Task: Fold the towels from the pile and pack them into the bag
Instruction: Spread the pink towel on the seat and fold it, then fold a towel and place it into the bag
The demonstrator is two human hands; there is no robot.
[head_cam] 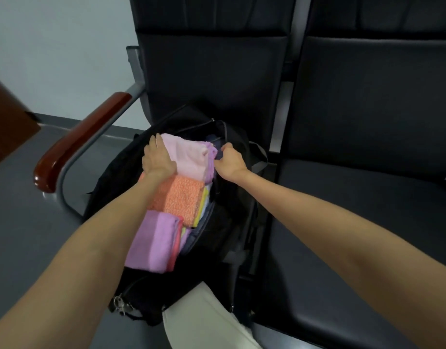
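Note:
An open black bag [232, 222] lies on a dark seat, stuffed with folded towels. A pale pink towel [189, 157] sits at the far end, an orange speckled towel [179, 197] in the middle and a purple towel [154, 240] nearest me. My left hand [157, 158] presses flat on the left side of the pink towel. My right hand [229, 159] has its fingers curled at the bag's right edge beside the pink towel, pinching the bag's rim or zipper; the exact hold is hidden.
The bag rests on a row of black padded seats [355, 197] with tall backs. A red-brown wooden armrest [83, 139] on a metal frame stands to the left. A white trouser leg [204, 321] shows below the bag. Grey floor lies to the left.

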